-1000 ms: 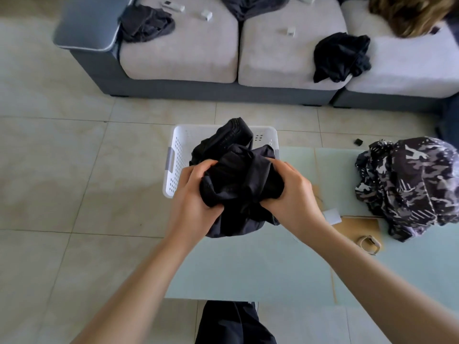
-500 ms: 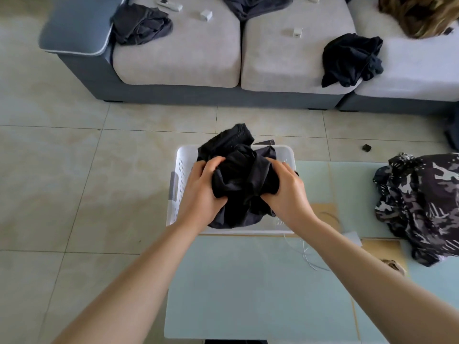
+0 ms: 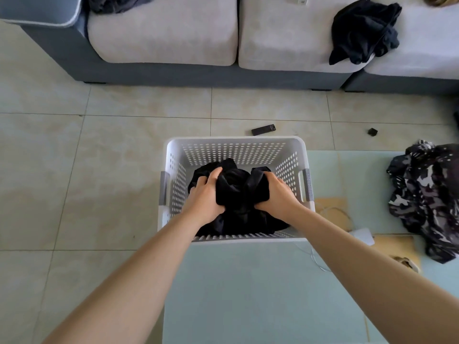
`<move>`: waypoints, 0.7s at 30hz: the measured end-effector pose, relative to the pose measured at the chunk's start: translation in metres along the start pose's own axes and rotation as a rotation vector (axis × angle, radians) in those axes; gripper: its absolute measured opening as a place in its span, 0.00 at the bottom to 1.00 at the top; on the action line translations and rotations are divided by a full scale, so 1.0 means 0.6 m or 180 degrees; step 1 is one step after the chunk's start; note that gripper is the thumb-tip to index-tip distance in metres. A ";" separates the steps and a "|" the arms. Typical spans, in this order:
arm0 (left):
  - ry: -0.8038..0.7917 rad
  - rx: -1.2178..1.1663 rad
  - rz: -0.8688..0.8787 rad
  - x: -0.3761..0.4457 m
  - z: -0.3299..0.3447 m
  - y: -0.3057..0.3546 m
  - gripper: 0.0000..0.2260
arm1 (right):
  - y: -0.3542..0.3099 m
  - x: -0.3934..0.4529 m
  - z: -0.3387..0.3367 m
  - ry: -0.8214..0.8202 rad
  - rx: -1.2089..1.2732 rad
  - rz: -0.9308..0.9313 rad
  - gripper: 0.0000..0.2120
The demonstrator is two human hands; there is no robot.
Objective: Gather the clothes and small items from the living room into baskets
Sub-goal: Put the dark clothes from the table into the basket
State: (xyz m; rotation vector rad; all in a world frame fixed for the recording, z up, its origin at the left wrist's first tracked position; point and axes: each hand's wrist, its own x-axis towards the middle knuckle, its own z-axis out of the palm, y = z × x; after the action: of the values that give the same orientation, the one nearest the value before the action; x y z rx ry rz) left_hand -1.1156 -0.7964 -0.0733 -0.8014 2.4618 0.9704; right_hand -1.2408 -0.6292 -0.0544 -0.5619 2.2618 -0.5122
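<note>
Garment (image 3: 238, 192) now lower — between grips (image 3: 206, 199)

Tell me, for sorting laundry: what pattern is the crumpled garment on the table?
Camouflage garment: black, grey and white, shown in the head view.

White perforated laundry basket (image 3: 233, 148), rectangular, grey handle grips on both short sides, standing upright on tiled floor against the far edge of the pale green table. Inside, crumpled black garment (image 3: 238, 192), bunched into a mound on the basket bottom, clasped from both sides by left hand (image 3: 205, 194) and right hand (image 3: 278, 194). On the table to the right, camouflage-patterned garment (image 3: 429, 202), heaped loosely. On the sofa, second black garment (image 3: 363, 31), crumpled, draped over the seat cushion's front edge; dark grey garment (image 3: 116, 2) at the left armrest. On the floor beyond the basket, black remote control (image 3: 263, 129), lying flat, and small black cube-like item (image 3: 372, 132), well apart.
</note>
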 end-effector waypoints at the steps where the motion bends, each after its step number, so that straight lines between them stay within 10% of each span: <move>1: -0.0074 0.0049 -0.0086 0.002 0.002 -0.003 0.46 | 0.003 0.003 -0.002 -0.0102 -0.0051 0.0089 0.39; 7: 0.0188 0.0043 -0.0173 -0.030 -0.008 -0.007 0.34 | 0.016 -0.023 -0.028 0.0158 -0.0189 0.0218 0.28; 12: 0.1514 -0.0272 0.0077 -0.068 -0.039 -0.006 0.20 | 0.028 -0.063 -0.061 0.0837 0.0123 0.0147 0.15; 21: 0.2462 -0.1011 -0.0597 -0.061 -0.070 -0.065 0.20 | 0.076 -0.060 -0.089 0.1353 0.0535 0.0874 0.19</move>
State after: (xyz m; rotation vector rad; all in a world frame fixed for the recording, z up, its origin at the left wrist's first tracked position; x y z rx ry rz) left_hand -1.0687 -0.8358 -0.0444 -1.7556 2.7814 1.1474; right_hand -1.2683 -0.5621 -0.0226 -0.0528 2.6067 -0.7249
